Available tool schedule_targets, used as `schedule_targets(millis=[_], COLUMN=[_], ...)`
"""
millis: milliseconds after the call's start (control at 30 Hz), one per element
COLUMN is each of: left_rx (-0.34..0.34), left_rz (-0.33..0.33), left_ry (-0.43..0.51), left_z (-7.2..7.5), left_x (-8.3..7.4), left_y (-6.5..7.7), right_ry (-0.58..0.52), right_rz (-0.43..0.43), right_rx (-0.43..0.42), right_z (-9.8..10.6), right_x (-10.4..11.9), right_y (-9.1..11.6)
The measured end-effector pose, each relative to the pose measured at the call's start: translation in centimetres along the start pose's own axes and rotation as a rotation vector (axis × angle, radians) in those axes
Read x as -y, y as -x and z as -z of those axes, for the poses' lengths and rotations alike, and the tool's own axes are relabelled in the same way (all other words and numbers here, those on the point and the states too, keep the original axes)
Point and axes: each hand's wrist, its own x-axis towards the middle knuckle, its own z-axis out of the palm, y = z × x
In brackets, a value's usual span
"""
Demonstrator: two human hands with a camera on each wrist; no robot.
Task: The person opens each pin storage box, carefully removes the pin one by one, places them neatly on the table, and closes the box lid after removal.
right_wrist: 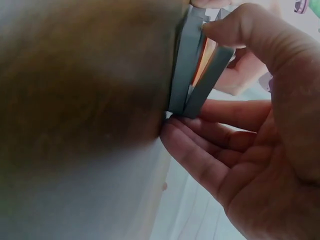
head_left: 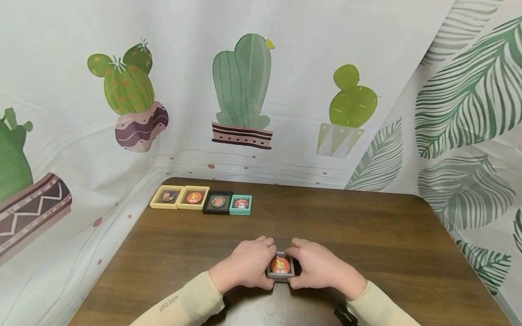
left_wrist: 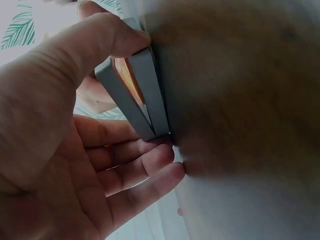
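A small grey square display case point(head_left: 281, 278) is on the brown table near its front, with a round red badge point(head_left: 280, 265) bearing a yellow thumbs-up inside. My left hand point(head_left: 252, 263) holds its left side, thumb at the front edge and fingers at the far side. From the right, my right hand point(head_left: 320, 266) grips it the same way. Both wrist views show the two frame halves parted in a narrow wedge, the orange-red badge between them. The left thumb point(left_wrist: 117, 37) presses on the case's edge, and the right thumb point(right_wrist: 225, 30) reaches into the gap.
At the back left of the table point(head_left: 346, 217) stands a row of similar cases: a pale yellow case point(head_left: 156, 205), a second yellow case point(head_left: 190, 207), a black case point(head_left: 216, 211) and a teal case point(head_left: 239, 212), each with a round badge. A cactus-print curtain point(head_left: 183, 90) hangs behind.
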Motion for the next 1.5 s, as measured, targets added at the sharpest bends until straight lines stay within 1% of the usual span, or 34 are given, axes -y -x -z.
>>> schedule_targets(millis=[133, 200, 267, 433, 567, 733, 867, 1033, 1167, 1367, 1500], left_rx=[0.041, 0.052, 0.055, 0.071, 0.075, 0.044, 0.018, -0.02, -0.033, -0.034, -0.045], left_rz=[0.024, 0.033, 0.036, 0.056, 0.065, 0.052, 0.044, 0.06, 0.061, 0.056, 0.049], left_ry=[0.102, 0.138, 0.153, 0.155, 0.155, 0.15, 0.151, 0.18, 0.191, 0.197, 0.2], left_z=[0.2, 0.2, 0.2, 0.2, 0.1, -0.1, -0.2, -0.4, -0.3, -0.4, -0.5], left_x=[0.3, 0.5, 0.5, 0.4, 0.1, 0.1, 0.3, 0.3, 0.2, 0.2, 0.3], left_y=[0.3, 0.4, 0.5, 0.4, 0.4, 0.5, 0.8, 1.1, 1.2, 1.3, 1.3], right_ry=[-0.087, -0.134, -0.176, -0.298, -0.38, -0.443, -0.472, -0.475, -0.485, -0.499, -0.533], right_rz=[0.008, 0.007, -0.001, -0.013, -0.001, 0.019, 0.016, -0.02, -0.072, -0.172, -0.246], right_rx=[0.022, 0.034, 0.048, 0.047, 0.032, 0.018, 0.031, 0.047, 0.057, 0.083, 0.078], right_z=[0.2, 0.3, 0.4, 0.3, 0.2, -0.1, -0.3, -0.1, 0.2, 0.3, 0.1], right_x=[-0.3, -0.5, -0.7, -1.2, -1.7, -2.6, -3.3, -3.5, -3.5, -3.4, -3.4], right_y=[0.1, 0.2, 0.2, 0.3, 0.4, 0.4, 0.4, 0.3, 0.3, 0.1, -0.1])
